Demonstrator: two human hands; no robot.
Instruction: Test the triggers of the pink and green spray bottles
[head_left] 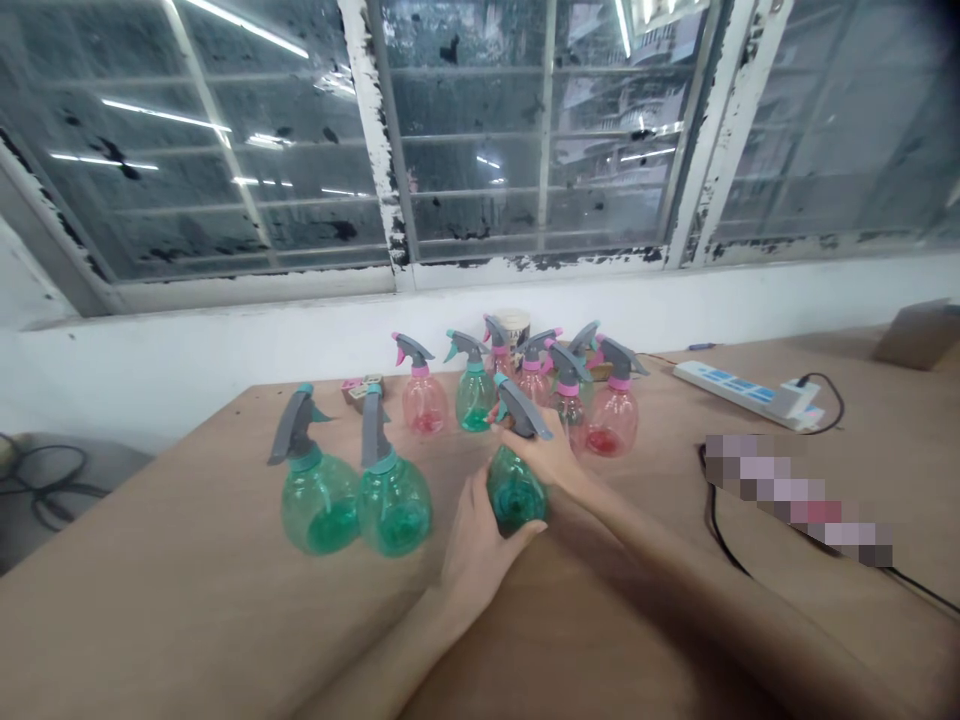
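A green spray bottle [517, 492] with a grey trigger head is tilted between my two hands. My left hand [484, 535] cups its round body from the left and below, thumb toward the front. At the neck, just under the spray head, my right hand [547, 448] is closed around it. To the left stand two more green spray bottles, one farther left [319, 500] and one nearer [395, 505], both partly filled with green liquid. Behind my hands is a group of pink and green spray bottles, among them a pink one [425, 400] and a green one [475, 395].
Right of the group stands another pink spray bottle [613, 415]. A white power strip [739, 390] with a plugged-in adapter lies on the wooden table [187, 600]. A cable runs beside a blurred-out object [795, 500]. A brown box [919, 335] sits far right, below the windows.
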